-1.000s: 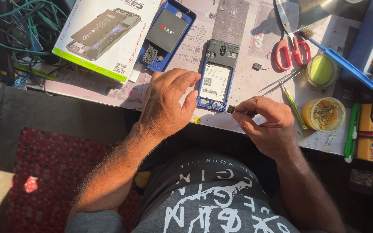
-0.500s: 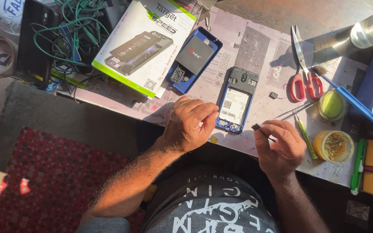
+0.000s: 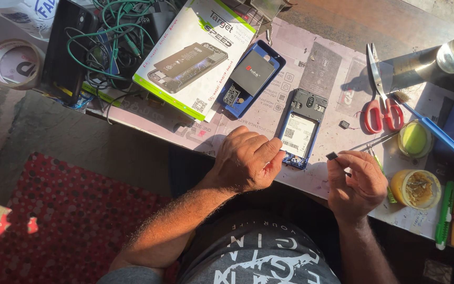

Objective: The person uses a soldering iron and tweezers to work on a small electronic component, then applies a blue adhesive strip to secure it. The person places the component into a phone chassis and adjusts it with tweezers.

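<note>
A roll of tan tape (image 3: 12,64) at the far left is cut off by the frame edge. Tangled green wires (image 3: 114,39) are heaped beyond the left hand (image 3: 248,160), beside a white and green cardboard box (image 3: 193,58). The left hand is curled loosely, knuckles pressed to the lower edge of an opened blue phone with its back removed (image 3: 300,131). Just right of it, a small dark chip (image 3: 332,155) is pinched between the right hand (image 3: 356,184) fingertips; its detail cannot be made out. Red-handled scissors (image 3: 379,105) lie beyond that hand.
</note>
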